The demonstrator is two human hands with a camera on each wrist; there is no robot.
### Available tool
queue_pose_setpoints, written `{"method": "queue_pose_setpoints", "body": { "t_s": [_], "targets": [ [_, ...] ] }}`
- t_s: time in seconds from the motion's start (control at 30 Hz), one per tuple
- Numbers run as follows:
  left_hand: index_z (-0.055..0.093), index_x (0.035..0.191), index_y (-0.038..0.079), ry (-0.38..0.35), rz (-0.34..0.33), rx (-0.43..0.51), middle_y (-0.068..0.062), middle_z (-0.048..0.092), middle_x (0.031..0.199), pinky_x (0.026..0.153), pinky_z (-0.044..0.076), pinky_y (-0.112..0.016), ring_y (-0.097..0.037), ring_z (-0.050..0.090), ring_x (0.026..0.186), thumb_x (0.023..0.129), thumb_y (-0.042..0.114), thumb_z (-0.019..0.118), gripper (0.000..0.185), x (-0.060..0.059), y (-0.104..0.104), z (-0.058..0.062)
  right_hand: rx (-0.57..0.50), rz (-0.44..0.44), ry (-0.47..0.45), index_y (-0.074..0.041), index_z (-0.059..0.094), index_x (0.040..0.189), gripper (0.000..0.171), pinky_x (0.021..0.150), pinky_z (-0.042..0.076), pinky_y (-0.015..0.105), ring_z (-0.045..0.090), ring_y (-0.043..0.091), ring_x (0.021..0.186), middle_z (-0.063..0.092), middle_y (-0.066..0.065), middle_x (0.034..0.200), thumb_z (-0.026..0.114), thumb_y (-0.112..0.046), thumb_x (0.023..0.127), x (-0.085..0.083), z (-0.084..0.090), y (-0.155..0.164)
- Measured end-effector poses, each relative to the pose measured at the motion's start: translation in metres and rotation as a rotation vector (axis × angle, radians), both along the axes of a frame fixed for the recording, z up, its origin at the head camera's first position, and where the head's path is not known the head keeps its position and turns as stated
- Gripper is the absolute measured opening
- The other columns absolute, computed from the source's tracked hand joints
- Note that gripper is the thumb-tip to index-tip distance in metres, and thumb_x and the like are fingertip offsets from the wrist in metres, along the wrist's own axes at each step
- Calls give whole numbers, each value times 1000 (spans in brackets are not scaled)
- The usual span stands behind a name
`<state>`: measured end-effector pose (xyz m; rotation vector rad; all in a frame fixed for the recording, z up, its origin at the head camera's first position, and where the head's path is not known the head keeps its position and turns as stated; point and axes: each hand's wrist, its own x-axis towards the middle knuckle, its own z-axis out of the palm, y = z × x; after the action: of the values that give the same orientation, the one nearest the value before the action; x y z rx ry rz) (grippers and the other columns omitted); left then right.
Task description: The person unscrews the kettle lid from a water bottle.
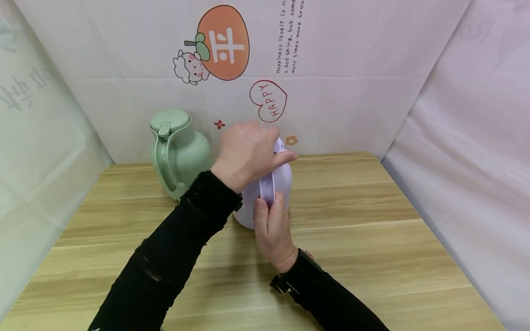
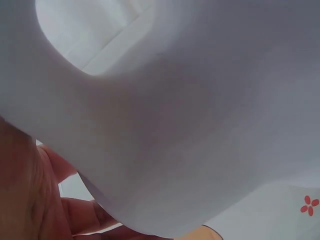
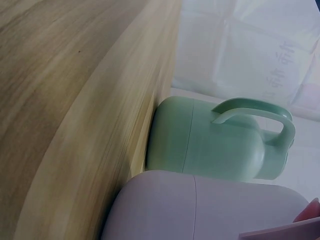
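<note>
A lavender thermos jug (image 1: 284,178) stands upright on the table, its handle turned toward me. My left hand (image 1: 250,154) reaches over the top and grips it at the lid, thumb stretched out to the right; the hand hides most of the lid. Lower down, my right hand (image 1: 274,230) holds the bottom of the handle (image 1: 267,187), thumb laid along it. Pale jug plastic (image 2: 190,125) fills the left wrist view, with the left fingers (image 2: 82,215) curled below its edge. In the right wrist view the lavender jug's body (image 3: 160,207) lies close to the camera.
A green thermos jug (image 1: 194,151) with its lid on stands to the left of the lavender one, near the back edge. The wooden table (image 1: 352,220) meets a printed white cloth backdrop (image 1: 343,105) behind, and white cloth sides rise left and right.
</note>
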<state>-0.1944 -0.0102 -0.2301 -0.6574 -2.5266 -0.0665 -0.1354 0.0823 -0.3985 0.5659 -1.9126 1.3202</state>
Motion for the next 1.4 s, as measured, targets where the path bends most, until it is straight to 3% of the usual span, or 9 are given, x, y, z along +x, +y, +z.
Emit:
{"method": "queue_pose_setpoints", "body": {
  "t_s": [0.23,0.47,0.63,0.77,0.97,1.2,1.33,1.4],
  "targets": [
    [58,77,18,37,70,-58,-1,51,61,45,32,-34,-23,52,53,90,78,58,61,-2,9,1,0,11,10,1,47,111,28,61,45,26,54,16,65,56,5,75,41,-27,113,0,1,0],
    [57,87,20,-24,168,-156,-2,53,71,50,38,-35,-23,53,57,92,85,45,66,-3,15,4,1,-1,18,1,47,109,30,59,45,26,55,16,64,56,5,74,41,-28,113,0,1,0],
    [55,85,20,-26,189,-171,-1,52,71,49,39,-34,-21,53,56,91,86,43,68,-3,16,5,-1,13,16,1,46,109,32,59,44,25,54,15,64,55,5,74,40,-30,114,0,0,-1],
    [54,83,20,-9,190,-182,-1,50,69,47,36,-33,-20,52,54,91,87,42,69,-2,16,6,-10,52,15,2,44,110,32,58,43,25,51,13,64,53,5,75,39,-29,114,0,0,-2],
    [54,84,20,-24,189,-180,-1,50,71,48,37,-33,-20,52,55,90,88,41,70,-2,16,6,-8,68,17,1,43,112,18,59,43,26,50,13,64,52,5,76,43,-16,112,2,2,-3],
    [54,77,18,18,121,-82,-2,51,69,46,33,-35,-22,51,55,90,84,50,67,-1,9,3,-4,66,-1,2,44,112,24,59,43,25,51,13,64,53,5,75,42,-21,113,4,2,-2],
    [57,75,18,-26,81,-30,-2,54,71,46,38,-37,-23,53,58,92,80,52,64,-1,0,2,-5,51,-1,1,46,113,18,60,44,26,52,13,64,54,4,75,44,-17,112,4,2,-2],
    [63,82,18,-68,56,-14,-3,58,77,51,44,-40,-24,57,67,93,78,51,63,-2,-7,2,-7,52,-5,1,46,113,18,60,44,26,52,13,65,54,4,75,45,-18,112,4,2,-3]
  ]
}}
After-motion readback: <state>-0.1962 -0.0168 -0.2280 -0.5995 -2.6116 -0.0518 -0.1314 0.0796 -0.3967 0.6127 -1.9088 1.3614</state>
